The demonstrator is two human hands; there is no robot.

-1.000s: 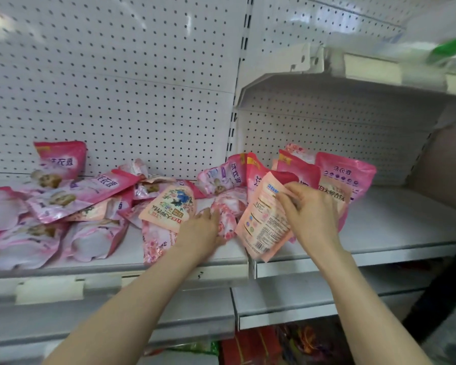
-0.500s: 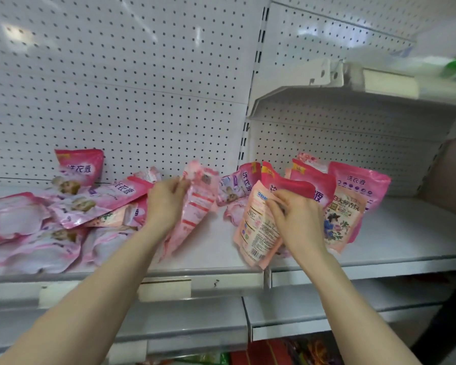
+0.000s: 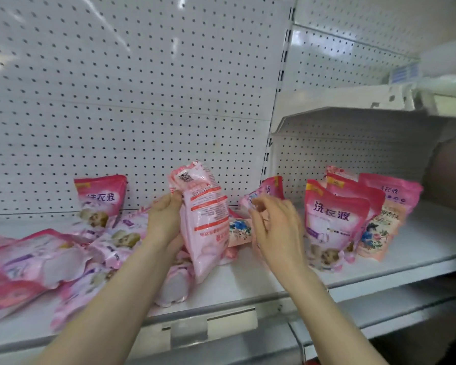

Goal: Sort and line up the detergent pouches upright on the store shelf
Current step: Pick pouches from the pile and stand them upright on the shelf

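My left hand grips a pale pink detergent pouch by its left edge and holds it upright above the shelf, printed back toward me. Just right of that pouch hovers my right hand, blurred, with loosely curled fingers that hold nothing. Several pouches stand upright at the right, led by a pink one with a peach one beside it. A loose heap of pink pouches lies flat at the left. One pouch leans on the back wall.
A white pegboard wall backs the shelf. An upper shelf overhangs the right bay. A peach pouch lies flat between my hands, and another pink pouch leans at the upright post. A lower shelf juts out below.
My left hand has lifted the pale pink pouch out of the heap and brought it toward the middle. My right hand has let go of the peach pouch and moved left.
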